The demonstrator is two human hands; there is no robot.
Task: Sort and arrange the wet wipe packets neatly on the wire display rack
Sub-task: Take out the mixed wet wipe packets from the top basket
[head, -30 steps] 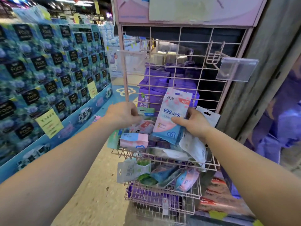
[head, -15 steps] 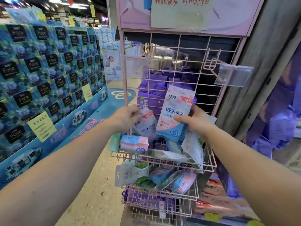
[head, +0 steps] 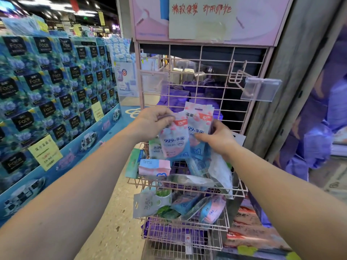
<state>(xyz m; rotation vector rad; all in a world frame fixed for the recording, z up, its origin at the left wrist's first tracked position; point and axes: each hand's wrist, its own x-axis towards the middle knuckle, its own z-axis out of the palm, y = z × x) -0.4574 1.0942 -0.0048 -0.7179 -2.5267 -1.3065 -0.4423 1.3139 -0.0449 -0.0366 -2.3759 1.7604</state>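
The pink wire rack (head: 201,76) carries two baskets. The upper basket (head: 237,192) holds a jumble of soft plastic packets: a pink-and-blue brick-shaped pack (head: 154,167) lying flat at the left front, a green pack (head: 133,162) standing at the left edge, and white glossy pouches (head: 220,169) slumped to the right. The lower basket (head: 224,225) holds a grey pouch (head: 145,203), a green leaf-print pack (head: 168,212) and a pink-blue pack (head: 213,211) lying tilted. Above the upper basket, the left hand (head: 153,122) pinches the top of a flat pink-blue packet (head: 174,141), its grip closed on it. The right hand (head: 218,137) grasps a matching second packet (head: 200,119), upright just behind the first and overlapping it.
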